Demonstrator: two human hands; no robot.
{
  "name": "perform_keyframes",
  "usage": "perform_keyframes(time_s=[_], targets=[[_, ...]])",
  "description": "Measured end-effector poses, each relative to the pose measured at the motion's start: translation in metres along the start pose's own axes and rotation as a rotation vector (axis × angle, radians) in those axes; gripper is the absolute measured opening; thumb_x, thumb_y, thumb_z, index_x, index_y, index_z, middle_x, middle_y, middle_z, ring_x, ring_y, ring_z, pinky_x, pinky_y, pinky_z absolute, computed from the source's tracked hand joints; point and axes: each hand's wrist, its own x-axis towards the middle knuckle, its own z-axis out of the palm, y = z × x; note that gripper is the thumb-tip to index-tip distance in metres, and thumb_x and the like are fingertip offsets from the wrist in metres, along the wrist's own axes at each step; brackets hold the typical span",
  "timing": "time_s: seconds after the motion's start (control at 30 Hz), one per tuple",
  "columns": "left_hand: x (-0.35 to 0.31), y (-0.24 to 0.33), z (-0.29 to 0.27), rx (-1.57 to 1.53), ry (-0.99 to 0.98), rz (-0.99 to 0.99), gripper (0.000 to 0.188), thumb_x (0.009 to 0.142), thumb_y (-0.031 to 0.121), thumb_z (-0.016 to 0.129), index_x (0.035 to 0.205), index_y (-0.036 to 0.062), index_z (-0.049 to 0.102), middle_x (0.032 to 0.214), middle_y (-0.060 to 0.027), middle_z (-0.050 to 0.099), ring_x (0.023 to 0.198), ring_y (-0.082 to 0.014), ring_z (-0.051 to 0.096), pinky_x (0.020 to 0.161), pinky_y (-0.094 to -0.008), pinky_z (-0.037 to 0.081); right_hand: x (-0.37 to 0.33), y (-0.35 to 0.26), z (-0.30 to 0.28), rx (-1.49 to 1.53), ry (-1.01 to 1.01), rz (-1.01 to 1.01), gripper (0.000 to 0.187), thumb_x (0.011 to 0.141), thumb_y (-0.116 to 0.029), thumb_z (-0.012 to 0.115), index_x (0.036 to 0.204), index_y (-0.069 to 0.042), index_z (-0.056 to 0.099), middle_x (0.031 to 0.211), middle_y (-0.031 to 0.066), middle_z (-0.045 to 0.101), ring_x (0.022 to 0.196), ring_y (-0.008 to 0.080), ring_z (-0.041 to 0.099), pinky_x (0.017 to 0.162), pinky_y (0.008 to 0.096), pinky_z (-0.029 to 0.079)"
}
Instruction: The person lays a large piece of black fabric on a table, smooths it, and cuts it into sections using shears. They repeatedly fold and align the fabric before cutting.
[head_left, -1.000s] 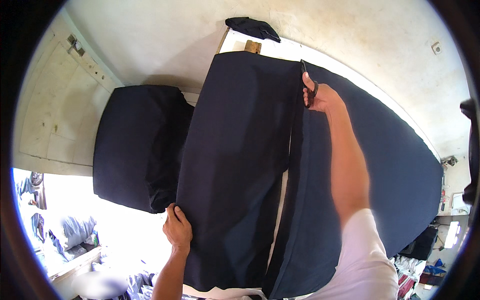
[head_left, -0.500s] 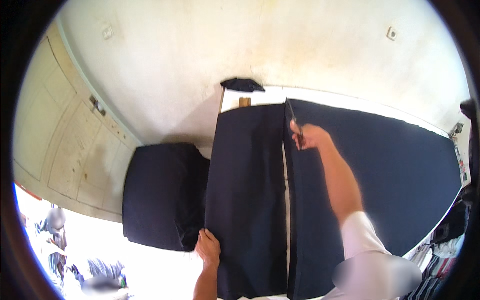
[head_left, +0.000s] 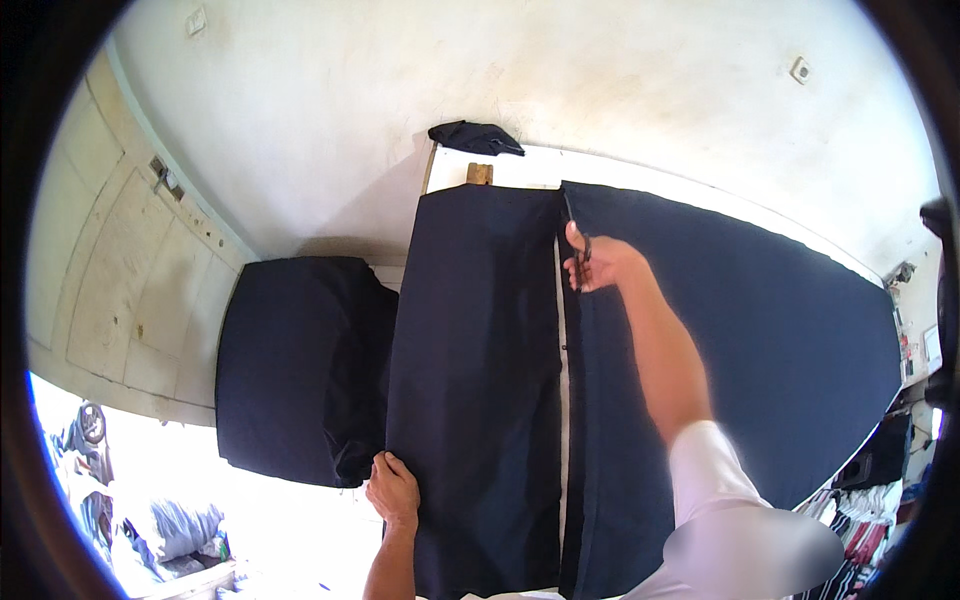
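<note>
Since half a second ago your right hand (head_left: pixel 600 262) has carried the scissors (head_left: pixel 577 243) a little farther along the cut, toward the far edge of the surface (head_left: pixel 520 168), while your left hand (head_left: pixel 393 490) has stayed pressed on the near left edge of the cloth.

Your right hand is closed around the handles of the dark scissors, blades pointing away from you along the slit; whether the blades are parted you cannot tell. Your left hand lies flat and spread, fingers pinning the left strip of dark navy cloth (head_left: pixel 478 380) at its near corner, gripping nothing.

Between your hands the cut shows as a thin pale line of surface running from the near edge up to the scissors. To the right of your right hand the wider piece of the same navy cloth (head_left: pixel 760 340) spreads out to the right end of the surface.

Just beyond the scissors, at the far edge, a small wooden block (head_left: pixel 480 174) stands on the bare white strip, and behind it lies a small crumpled dark cloth (head_left: pixel 476 137). Left of your left hand, beside the surface, a folded pile of navy fabric (head_left: pixel 295 400) sits lower down.

On the wall far beyond your right hand is a small square white switch plate (head_left: pixel 800 69); another is at the upper left (head_left: pixel 195 20).
</note>
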Motion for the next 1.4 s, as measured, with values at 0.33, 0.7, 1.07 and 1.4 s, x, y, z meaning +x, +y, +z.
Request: perform_keyframes(time_s=[0.33, 0.7, 1.07, 1.4], targets=[[0.001, 0.0, 0.0, -0.024, 0.03, 0.021, 0.035, 0.111, 0.029, 0.044, 0.111, 0.002, 0.067, 0.101, -0.0244, 0.075, 0.092, -0.0482, 0.07, 0.082, -0.058, 0.054, 0.028, 0.006, 0.007, 0.03, 0.201, -0.439, 0.063, 0.083, -0.067, 0.086, 0.085, -0.009, 0.065, 0.072, 0.0022, 0.06, 0.06, 0.0178, 0.06, 0.055, 0.0324, 0.049], [-0.001, -0.001, -0.001, 0.035, 0.042, 0.077, 0.034, 0.109, 0.029, 0.047, 0.105, 0.0016, 0.068, 0.095, -0.0244, 0.075, 0.081, -0.0473, 0.072, 0.074, -0.0585, 0.056, -0.072, 0.014, -0.001, -0.499, 0.065, -0.224, 0.058, 0.093, -0.06, 0.081, 0.086, -0.004, 0.068, 0.073, 0.0054, 0.065, 0.065, 0.02, 0.064, 0.064, 0.0386, 0.056], [-0.002, -0.007, 0.008, 0.05, 0.069, 0.057, 0.034, 0.109, 0.028, 0.048, 0.102, 0.0014, 0.069, 0.093, -0.0243, 0.074, 0.083, -0.0469, 0.072, 0.076, -0.0578, 0.056, 0.014, 0.024, -0.008, -0.37, 0.468, -0.515, 0.042, 0.097, -0.033, 0.083, 0.077, 0.001, 0.07, 0.07, 0.0083, 0.068, 0.06, 0.0172, 0.064, 0.06, 0.0363, 0.052], [-0.01, 0.0, -0.024, -0.568, 0.066, 0.085, 0.03, 0.106, 0.017, 0.059, 0.127, -0.0016, 0.07, 0.119, -0.0237, 0.075, 0.11, -0.0418, 0.071, 0.1, -0.0472, 0.054, -0.133, 0.149, 0.016, 0.089, 0.168, -0.643, 0.021, 0.105, -0.014, 0.066, 0.09, 0.001, 0.07, 0.076, 0.0028, 0.061, 0.07, 0.0135, 0.057, 0.065, 0.0344, 0.048]])
